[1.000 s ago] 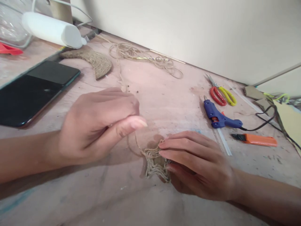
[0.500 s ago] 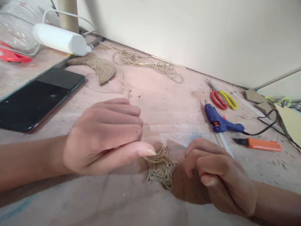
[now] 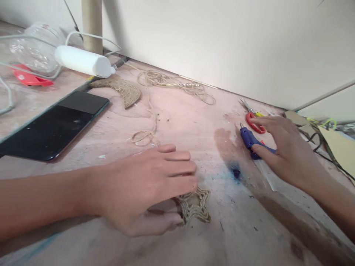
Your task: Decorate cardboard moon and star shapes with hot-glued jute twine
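A small star wound from jute twine [image 3: 204, 211] lies on the table near the front. My left hand [image 3: 149, 188] holds its left side, thumb below and fingers over the top edge, covering part of it. Farther right, my right hand [image 3: 291, 151] hovers at the blue hot glue gun [image 3: 246, 137], thumb and fingers spread apart. Its thumb overlaps the gun's body; whether it touches is unclear. Just behind are scissors [image 3: 248, 119], one red handle showing and the yellow one mostly hidden by my fingers. A strand of twine [image 3: 155, 122] runs toward my left hand.
A phone [image 3: 55, 129] lies at left, beside a twine-covered crescent [image 3: 129, 92]. Behind are a white bottle [image 3: 80, 61], clear plastic [image 3: 36, 48] and a red tool [image 3: 30, 77]. Loose twine [image 3: 158, 78] lies along the wall. Cardboard pieces [image 3: 295, 118] sit at right.
My right hand has moved up and right from beside the star to the glue gun and opened. My left hand has shifted right and down onto the star. The orange cutter is now hidden.
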`<state>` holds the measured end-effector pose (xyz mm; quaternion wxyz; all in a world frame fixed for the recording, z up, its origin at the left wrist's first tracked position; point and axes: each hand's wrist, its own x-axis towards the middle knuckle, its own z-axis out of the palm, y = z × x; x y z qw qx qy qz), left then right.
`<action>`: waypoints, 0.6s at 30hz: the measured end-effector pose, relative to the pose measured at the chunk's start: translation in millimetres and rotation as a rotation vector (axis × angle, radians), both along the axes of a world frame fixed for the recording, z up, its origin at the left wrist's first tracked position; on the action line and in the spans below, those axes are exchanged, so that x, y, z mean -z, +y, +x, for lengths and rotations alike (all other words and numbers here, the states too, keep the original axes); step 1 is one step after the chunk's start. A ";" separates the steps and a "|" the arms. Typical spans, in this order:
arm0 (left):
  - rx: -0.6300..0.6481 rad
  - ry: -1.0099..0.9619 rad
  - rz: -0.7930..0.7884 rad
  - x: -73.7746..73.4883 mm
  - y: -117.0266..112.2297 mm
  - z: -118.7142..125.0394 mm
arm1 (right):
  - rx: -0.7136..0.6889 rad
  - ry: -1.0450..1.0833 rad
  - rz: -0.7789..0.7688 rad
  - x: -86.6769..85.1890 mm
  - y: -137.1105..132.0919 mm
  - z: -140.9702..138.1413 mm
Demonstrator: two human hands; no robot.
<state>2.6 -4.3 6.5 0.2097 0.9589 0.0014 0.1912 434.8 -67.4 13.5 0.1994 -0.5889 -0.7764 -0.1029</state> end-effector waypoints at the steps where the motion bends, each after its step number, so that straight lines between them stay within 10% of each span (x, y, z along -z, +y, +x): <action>1: -0.019 0.002 -0.007 0.1 -0.2 0.0 | 0.026 -0.022 -0.021 1.0 0.8 19.6; 7: -0.003 0.057 -0.072 1.5 1.0 2.6 | -0.002 -0.065 -0.137 10.9 -14.7 79.8; 18: -0.078 0.052 -0.082 2.7 4.1 0.8 | -0.166 0.151 -0.013 1.3 -36.1 17.2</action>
